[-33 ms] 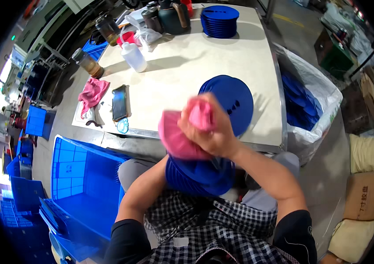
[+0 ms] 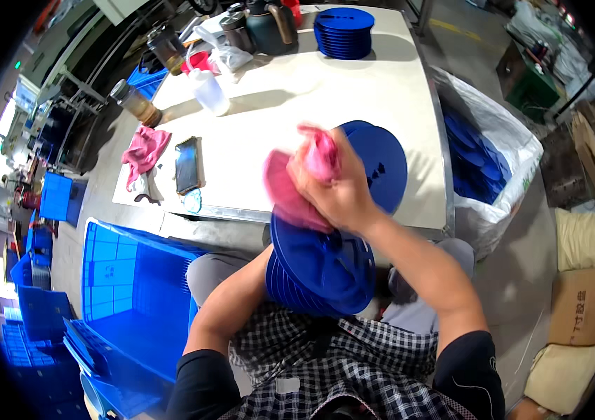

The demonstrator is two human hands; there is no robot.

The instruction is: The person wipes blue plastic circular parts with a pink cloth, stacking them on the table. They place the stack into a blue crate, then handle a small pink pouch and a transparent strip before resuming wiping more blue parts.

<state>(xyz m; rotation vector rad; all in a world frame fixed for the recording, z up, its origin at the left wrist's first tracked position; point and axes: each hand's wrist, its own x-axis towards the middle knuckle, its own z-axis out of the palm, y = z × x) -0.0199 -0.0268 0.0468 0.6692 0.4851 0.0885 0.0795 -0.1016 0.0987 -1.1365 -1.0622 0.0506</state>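
Observation:
My right hand (image 2: 339, 196) is closed round a bunched pink cloth (image 2: 287, 189), part of which hangs down on its left side. The cloth's lower edge meets the top rim of a tilted stack of blue round discs (image 2: 322, 259), held over my lap. My left forearm (image 2: 234, 297) runs up behind that stack, and the discs hide my left hand and its fingers. Just beyond my right hand, more flat blue discs (image 2: 385, 171) lie overlapping on the table (image 2: 276, 129).
A neat blue disc stack (image 2: 344, 38) stands at the table's far side. A squeeze bottle (image 2: 210, 94), a phone (image 2: 187, 166) and another pink cloth (image 2: 144, 150) are on the left. A blue crate (image 2: 136, 280) stands left of my legs; a white sack (image 2: 514, 147) of blue discs is right.
My right hand and the cloth have moved slightly up and away from me, uncovering more of the top disc's face. The stack in my lap has barely shifted.

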